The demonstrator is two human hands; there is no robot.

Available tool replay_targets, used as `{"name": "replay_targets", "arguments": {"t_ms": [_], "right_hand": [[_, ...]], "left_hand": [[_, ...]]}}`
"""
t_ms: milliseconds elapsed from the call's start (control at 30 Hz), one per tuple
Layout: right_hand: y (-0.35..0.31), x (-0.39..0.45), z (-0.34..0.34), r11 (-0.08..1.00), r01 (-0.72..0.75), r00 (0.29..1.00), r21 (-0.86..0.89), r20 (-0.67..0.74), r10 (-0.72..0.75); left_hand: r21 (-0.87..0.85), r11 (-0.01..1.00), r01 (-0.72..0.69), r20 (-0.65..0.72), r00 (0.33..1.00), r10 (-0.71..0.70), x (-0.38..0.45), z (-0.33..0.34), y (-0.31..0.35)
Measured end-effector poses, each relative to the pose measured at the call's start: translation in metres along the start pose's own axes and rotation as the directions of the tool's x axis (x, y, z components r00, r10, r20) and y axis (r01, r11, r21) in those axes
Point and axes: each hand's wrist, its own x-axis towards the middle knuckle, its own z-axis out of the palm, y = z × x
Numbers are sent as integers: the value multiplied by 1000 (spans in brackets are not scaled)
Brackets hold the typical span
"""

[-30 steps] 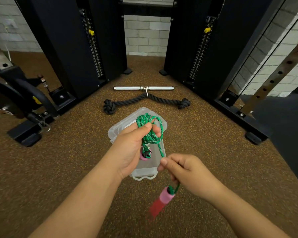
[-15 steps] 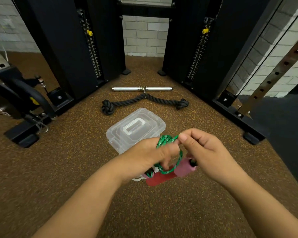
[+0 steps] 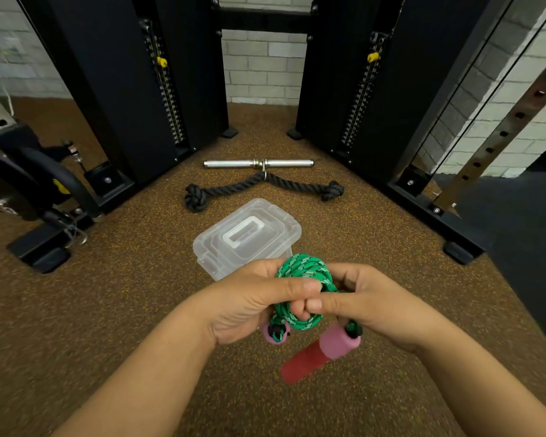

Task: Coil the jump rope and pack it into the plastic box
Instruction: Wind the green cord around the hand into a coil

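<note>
A green braided jump rope (image 3: 306, 272) is bundled into a tight coil between both hands, above the floor and in front of the box. My left hand (image 3: 252, 301) grips the coil from the left, and one pink handle end (image 3: 276, 334) pokes out below it. My right hand (image 3: 369, 304) pinches the coil from the right; the other pink and red handle (image 3: 322, 351) hangs under it. The clear plastic box (image 3: 246, 238) stands on the floor just beyond my hands with its lid on. Its near edge is hidden by the rope and fingers.
A black knotted cable rope attachment (image 3: 262, 187) and a chrome bar handle (image 3: 259, 163) lie on the brown speckled floor behind the box. Black weight-stack columns (image 3: 133, 74) stand left and right. A machine base (image 3: 44, 241) sits at the left, a rack foot (image 3: 460, 250) at the right.
My hands drew back off the box toward me and came together. The right hand wound the loose end and its handle up to the coil, which is now tighter.
</note>
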Motion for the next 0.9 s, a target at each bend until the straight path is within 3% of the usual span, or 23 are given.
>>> {"name": "replay_targets", "arguments": {"t_ms": [100, 200, 400, 533, 700, 900], "right_hand": [[-1, -2, -5, 997, -20, 999, -73, -28, 18], [-1, 0, -2, 991, -24, 995, -130, -98, 11], [10, 9, 10, 943, -58, 954, -327, -298, -45], [10, 7, 18, 951, -26, 954, -309, -291, -69], [6, 6, 27, 970, 26, 968, -242, -236, -85], [11, 5, 25, 981, 145, 969, -131, -183, -167]], "left_hand": [[117, 993, -28, -21, 999, 31, 2, 1, 1], [253, 965, -71, -137, 985, 108, 7, 6, -1], [421, 900, -114, -346, 897, 276, 13, 6, -9], [424, 897, -123, -260, 933, 251, 9, 4, -4], [231, 951, -204, -115, 965, 235, 1, 7, 3], [-114, 957, -266, -91, 962, 257, -2, 10, 7]]}}
